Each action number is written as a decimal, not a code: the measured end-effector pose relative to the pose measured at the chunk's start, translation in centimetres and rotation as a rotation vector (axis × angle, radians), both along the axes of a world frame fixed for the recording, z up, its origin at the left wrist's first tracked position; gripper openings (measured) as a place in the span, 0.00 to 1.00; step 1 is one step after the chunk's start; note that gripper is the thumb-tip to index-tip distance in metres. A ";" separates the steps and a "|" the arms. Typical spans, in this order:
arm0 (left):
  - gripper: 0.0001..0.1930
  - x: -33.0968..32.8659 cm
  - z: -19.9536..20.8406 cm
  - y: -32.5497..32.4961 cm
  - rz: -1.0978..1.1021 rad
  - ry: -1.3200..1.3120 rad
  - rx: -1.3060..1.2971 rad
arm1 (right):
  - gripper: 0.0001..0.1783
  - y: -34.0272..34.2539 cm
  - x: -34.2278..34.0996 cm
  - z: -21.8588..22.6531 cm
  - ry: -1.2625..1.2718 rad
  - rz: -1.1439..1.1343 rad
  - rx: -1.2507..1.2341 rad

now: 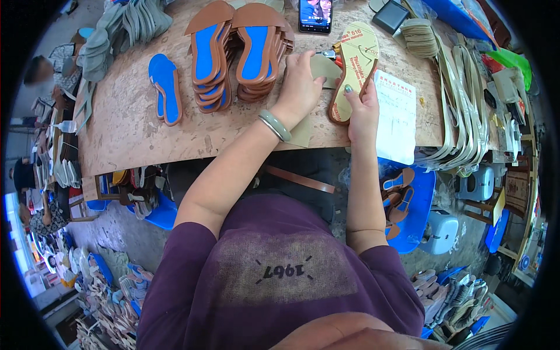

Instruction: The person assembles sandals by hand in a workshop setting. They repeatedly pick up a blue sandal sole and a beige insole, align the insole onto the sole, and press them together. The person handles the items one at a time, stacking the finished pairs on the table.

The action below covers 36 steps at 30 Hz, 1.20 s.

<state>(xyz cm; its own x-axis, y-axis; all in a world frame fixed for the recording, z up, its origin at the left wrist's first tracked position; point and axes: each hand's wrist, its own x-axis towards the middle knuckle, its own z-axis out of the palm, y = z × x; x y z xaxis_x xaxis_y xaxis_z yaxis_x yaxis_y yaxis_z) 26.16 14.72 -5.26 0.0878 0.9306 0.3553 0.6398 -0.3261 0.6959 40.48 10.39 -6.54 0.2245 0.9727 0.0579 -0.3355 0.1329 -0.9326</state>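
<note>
My right hand (363, 108) grips a shoe insole (357, 64) by its lower edge, thumb on top. The insole's upward side is pale yellow with red print, and brown edging shows along its lower part. My left hand (300, 84) lies over a tan sheet (324, 69), thumb apart from the bent fingers, with nothing visible in it. Just beyond those fingers is a hand tool (328, 53) with a metal end and red on it, partly hidden by the insole. Left of my left hand stand two stacks of brown-edged blue insoles (256, 52); one single blue insole (165, 87) lies farther left.
A phone (315, 16) stands at the back of the worktable (128, 131). A written paper sheet (396, 114) lies right of the insole, beside long pale strips (461, 105). Below the table's right side, a blue bin (421, 204) holds brown shoe parts. Other people (58, 64) are at far left.
</note>
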 end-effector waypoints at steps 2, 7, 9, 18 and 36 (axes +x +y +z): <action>0.29 0.1 0.3 0.2 0.008 -0.074 -0.152 | 0.27 -0.1 -0.1 0.3 0.008 -0.008 0.001; 0.29 0.1 0.1 0.7 0.019 -0.013 -0.228 | 0.27 -0.2 -0.2 0.3 -0.029 -0.010 0.001; 0.29 0.3 -0.1 1.1 0.036 0.019 -0.211 | 0.27 -0.2 -0.3 0.3 -0.052 -0.010 0.003; 0.11 -0.1 2.3 -0.7 -0.048 0.203 0.081 | 0.26 -0.9 -0.2 1.5 0.151 -0.003 0.153; 0.18 -1.6 5.8 -7.8 -0.560 -1.005 -0.448 | 0.32 -4.8 -2.9 4.2 0.528 -0.028 0.288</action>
<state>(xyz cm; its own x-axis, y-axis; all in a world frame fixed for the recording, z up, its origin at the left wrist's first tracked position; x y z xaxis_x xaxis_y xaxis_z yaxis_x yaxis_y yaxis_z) 24.58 6.96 0.50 0.3853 0.9097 0.1547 -0.3946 0.0109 0.9188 37.54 5.58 -2.31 0.3199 0.9279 0.1917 -0.7366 0.3708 -0.5657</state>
